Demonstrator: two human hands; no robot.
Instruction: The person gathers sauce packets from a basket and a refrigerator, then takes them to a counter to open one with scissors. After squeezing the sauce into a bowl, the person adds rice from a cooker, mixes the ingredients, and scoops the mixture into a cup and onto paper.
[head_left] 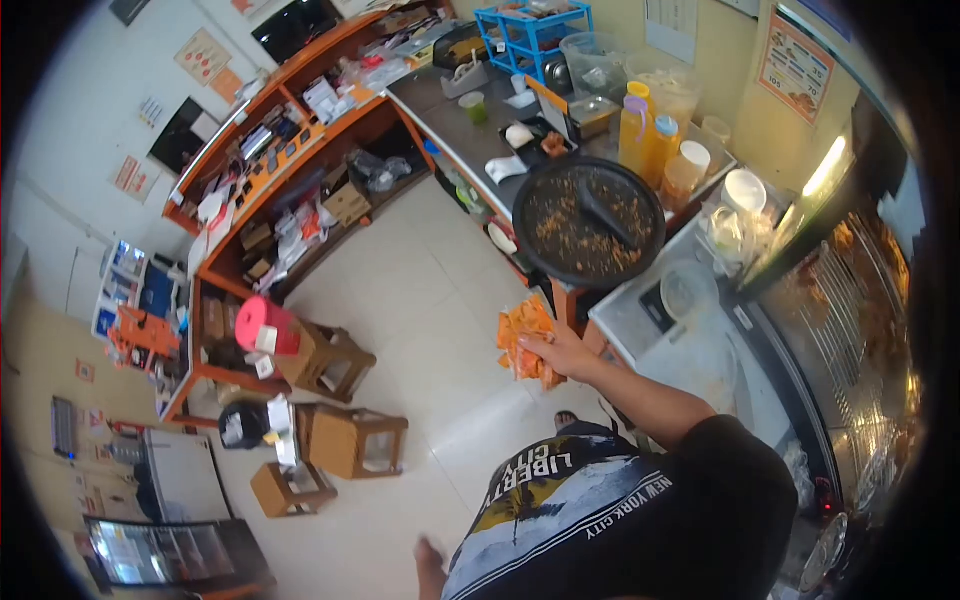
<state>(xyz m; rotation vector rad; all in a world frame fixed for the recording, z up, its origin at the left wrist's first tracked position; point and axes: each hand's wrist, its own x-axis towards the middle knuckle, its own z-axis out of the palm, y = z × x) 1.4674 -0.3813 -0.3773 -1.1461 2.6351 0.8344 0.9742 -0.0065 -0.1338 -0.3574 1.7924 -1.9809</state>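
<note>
We had open room to the left of our right hand (565, 354) and its orange packets (522, 325), above the pale floor (425, 300), with brown stools (338, 440) standing low farther off. Straight ahead, the broad black pan (590, 281) blocked our way at the edge of the dark counter (425, 92), and yellow bottles (634, 130) crowded behind it, though beside the green cup (473, 107) we found an open strip. On our right, a clear plastic container (685, 290) and the lit display case (840, 330) hemmed us in.
</note>
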